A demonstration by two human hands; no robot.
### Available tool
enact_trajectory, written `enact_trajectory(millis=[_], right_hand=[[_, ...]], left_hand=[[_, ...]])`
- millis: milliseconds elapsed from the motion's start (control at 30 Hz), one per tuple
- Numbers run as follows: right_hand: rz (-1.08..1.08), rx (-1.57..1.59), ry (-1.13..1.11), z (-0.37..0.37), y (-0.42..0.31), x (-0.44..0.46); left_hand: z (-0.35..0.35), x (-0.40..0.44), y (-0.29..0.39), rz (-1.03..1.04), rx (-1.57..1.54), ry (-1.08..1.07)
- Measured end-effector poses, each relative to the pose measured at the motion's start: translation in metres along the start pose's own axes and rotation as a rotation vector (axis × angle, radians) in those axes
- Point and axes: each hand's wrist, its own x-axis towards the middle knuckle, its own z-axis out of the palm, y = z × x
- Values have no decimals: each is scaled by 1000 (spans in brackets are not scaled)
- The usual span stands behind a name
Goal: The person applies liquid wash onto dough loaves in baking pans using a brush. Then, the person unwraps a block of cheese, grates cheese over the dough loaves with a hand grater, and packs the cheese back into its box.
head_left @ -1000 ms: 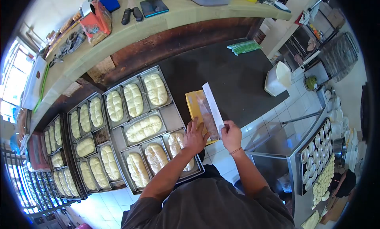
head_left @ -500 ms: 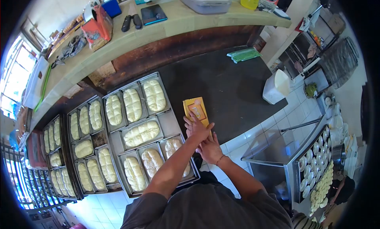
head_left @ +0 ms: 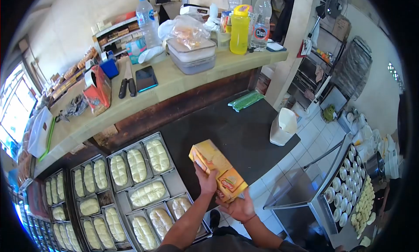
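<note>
A yellow printed cardboard box (head_left: 218,165) is tilted in front of me, over the near edge of the dark tabletop. My left hand (head_left: 206,180) grips its left side, thumb and fingers wrapped against the card. Under the lower right end, my right hand (head_left: 238,206) holds the box with its fingers partly hidden beneath it. What is inside cannot be seen. Just left of my hands lies a metal tray (head_left: 124,199) of scored dough loaves in rectangular pans, among them a dough loaf (head_left: 148,193) lying crosswise.
More trays of dough loaves (head_left: 88,206) stand further left. A green packet (head_left: 245,100) and a white container (head_left: 283,126) sit on the dark table (head_left: 198,125). The raised counter behind carries knives (head_left: 127,87), a phone (head_left: 146,79), bottles and a plastic tub (head_left: 191,56). At right, a metal rack (head_left: 301,208) supports round tins.
The box has come up off the table, turned and tilted, with both hands now around it. My view has lifted, showing more of the counter.
</note>
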Motion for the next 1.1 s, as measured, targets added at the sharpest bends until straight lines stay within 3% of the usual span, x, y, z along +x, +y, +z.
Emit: enact_trajectory(millis=[33, 100, 233, 267, 367, 400, 433, 500, 567, 700, 767, 833, 900, 967, 1100], right_hand=[[-49, 36, -68, 16, -13, -8], [-150, 116, -207, 43, -39, -14], [-268, 149, -242, 77, -94, -12], [-410, 86, -229, 93, -111, -12], [-668, -57, -192, 146, -151, -13], [-789, -129, -163, 160, -164, -9], [-787, -132, -164, 170, -180, -4], [-937, -352, -124, 190, -216, 6], [-951, -467, -109, 199, -254, 22], [-1050, -668, -14, 223, -297, 62], [-1090, -715, 12, 239, -312, 78], [-1049, -786, 41, 251, -321, 93], [-1028, -814, 41, 263, -326, 106], [-996, -820, 53, 273, -326, 117], [-978, -827, 73, 288, -332, 149]], left_hand=[[10, -4, 4, 132, -293, -41], [31, -4, 45, 178, -379, -115], [86, 27, 120, 328, -613, -341], [100, 40, 131, 367, -636, -389], [145, 86, 161, 339, -821, -469], [156, 101, 173, 235, -868, -526], [165, 114, 183, 124, -912, -580], [180, 139, 207, 111, -939, -619], [184, 157, 221, 102, -958, -656], [168, 177, 239, -94, -682, -506], [143, 164, 244, 78, -96, -398], [114, 141, 257, 442, 177, -71], [85, 145, 266, 718, 225, 148], [58, 158, 292, 738, 243, 301], [13, 223, 332, 569, 404, 323]])
